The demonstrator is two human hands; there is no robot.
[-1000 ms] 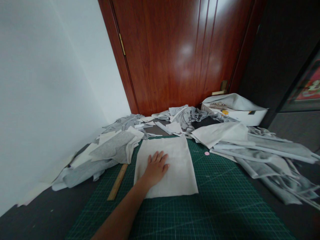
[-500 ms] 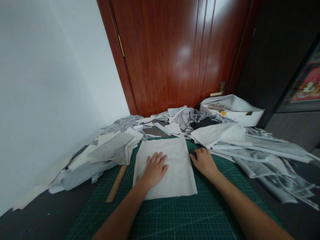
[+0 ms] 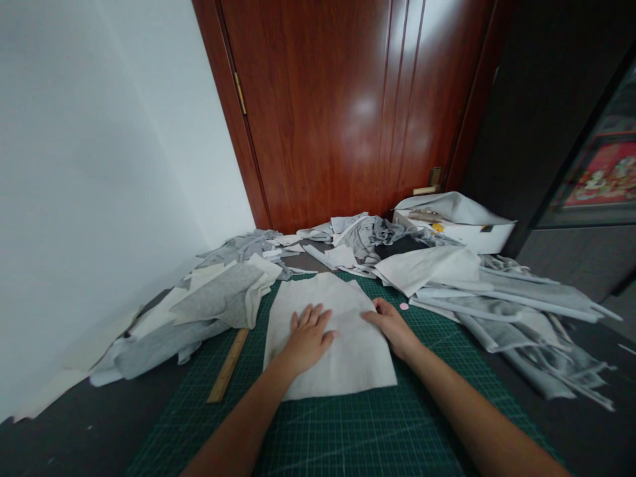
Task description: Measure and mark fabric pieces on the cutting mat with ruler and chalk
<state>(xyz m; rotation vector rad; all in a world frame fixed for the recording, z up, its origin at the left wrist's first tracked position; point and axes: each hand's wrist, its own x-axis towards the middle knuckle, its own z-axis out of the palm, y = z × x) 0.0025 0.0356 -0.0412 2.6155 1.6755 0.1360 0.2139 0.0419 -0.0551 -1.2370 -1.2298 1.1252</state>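
A white rectangular fabric sheet (image 3: 342, 361) lies on a green gridded cutting mat (image 3: 422, 424). My left hand (image 3: 307, 336) rests flat on the sheet's left half, fingers stretched out. My right hand (image 3: 389, 323) sits at the sheet's right edge, its fingers pinching the cloth and lifting the far right corner so that it folds inward. A small pink disc (image 3: 403, 306) lies on the mat just right of that hand.
A wooden ruler (image 3: 228, 365) lies along the mat's left edge. Heaps of grey and white fabric scraps (image 3: 218, 298) crowd the left, the back and the right (image 3: 517, 305). A white box (image 3: 460, 225) stands before the brown door (image 3: 342, 106).
My right arm came into view and reached the sheet's right edge, then took hold of it; the far right corner now lifts and folds inward. My left hand stayed put.
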